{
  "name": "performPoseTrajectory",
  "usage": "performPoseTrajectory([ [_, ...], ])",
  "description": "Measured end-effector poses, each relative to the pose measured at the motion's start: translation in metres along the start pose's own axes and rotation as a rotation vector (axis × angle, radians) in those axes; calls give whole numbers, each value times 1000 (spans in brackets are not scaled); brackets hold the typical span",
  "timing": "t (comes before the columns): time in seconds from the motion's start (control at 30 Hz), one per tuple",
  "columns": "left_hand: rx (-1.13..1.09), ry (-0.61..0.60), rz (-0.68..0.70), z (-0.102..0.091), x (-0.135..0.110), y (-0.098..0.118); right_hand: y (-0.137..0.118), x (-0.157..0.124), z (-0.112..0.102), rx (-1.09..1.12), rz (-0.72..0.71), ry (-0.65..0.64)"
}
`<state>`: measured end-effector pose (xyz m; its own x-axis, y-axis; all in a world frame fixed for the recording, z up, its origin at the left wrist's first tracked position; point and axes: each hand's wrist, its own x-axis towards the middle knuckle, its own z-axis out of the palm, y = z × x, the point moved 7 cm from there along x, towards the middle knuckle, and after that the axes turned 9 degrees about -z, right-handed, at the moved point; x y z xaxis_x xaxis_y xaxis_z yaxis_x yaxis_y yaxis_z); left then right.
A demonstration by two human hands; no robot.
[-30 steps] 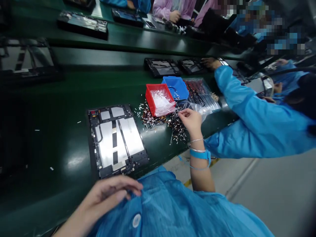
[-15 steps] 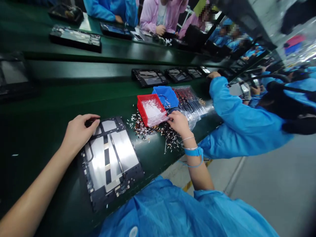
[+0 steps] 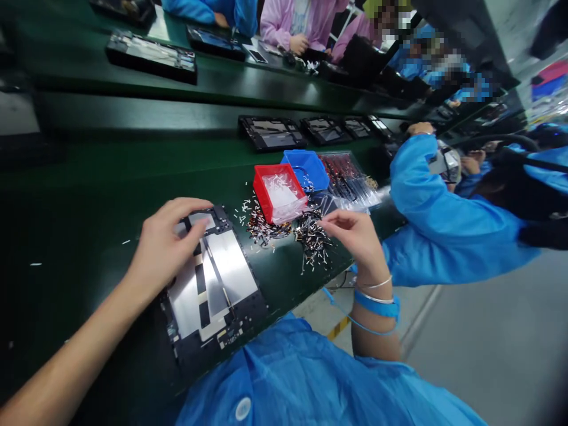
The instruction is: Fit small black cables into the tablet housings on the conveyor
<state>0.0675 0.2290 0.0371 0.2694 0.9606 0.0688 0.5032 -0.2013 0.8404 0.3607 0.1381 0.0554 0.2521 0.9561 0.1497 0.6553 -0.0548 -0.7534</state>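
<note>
Tablet [image 3: 231, 260] appears stiff, fragile; edges suit holding. Left hand [image 3: 166, 245] spread over it; right hand [image 3: 355, 234] pinched, contents unclear.

Loose, creased blue smock [image 3: 302, 384], round white button [image 3: 243, 408] on its front, right sleeve [image 3: 381, 373] ending short of the right wrist [image 3: 371, 275], thin silvery bangle [image 3: 377, 286] there, bright blue wristband [image 3: 377, 305], slender looping blue cord [image 3: 364, 326]
</note>
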Motion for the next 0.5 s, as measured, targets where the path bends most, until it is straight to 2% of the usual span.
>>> performPoseTrajectory([
  [0.1,-266,-235,-106,32,-20,6,-16,-4,59,464,78,-84],
  [0.17,-483,-404,-209,55,-32,7,-30,-6,95,605,78,-133],
  [0.23,-682,-486,-300,69,-40,5,-43,-8,117,652,21,-122],
  [0.33,-803,-470,-403,73,-41,-3,-56,-10,127,567,-106,-13],
  [0.43,-786,-423,-428,68,-38,-9,-66,-14,117,294,-254,170],
  [0.5,-761,-394,-426,64,-35,-11,-79,-18,112,93,-431,225],
])
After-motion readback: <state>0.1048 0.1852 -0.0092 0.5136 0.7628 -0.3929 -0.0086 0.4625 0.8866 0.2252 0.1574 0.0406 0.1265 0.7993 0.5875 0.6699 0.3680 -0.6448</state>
